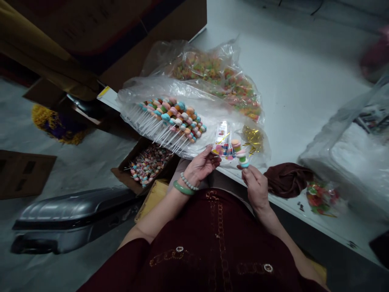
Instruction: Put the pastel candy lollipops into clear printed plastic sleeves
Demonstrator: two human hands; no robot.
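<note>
My left hand point(204, 165), with a jade bangle and a bead bracelet on its wrist, pinches the edge of a small clear printed bag point(222, 136). My right hand point(255, 184) grips the lower end of a candy skewer point(240, 153) of stacked pastel pieces, just right of the bag. Its stick is hidden by the fingers. To the left, many candy skewers point(174, 115) lie in a pile on a clear plastic sheet point(133, 95), their white sticks towards me. Gold twist ties point(253, 140) lie beyond my right hand.
Behind the pile is a large clear bag of colourful gummies point(209, 71). An open carton point(121, 174) of wrapped candies stands below the white table point(273, 73), near a grey suitcase point(75, 211). At right are a dark cloth point(287, 178) and a gummy bag point(322, 196).
</note>
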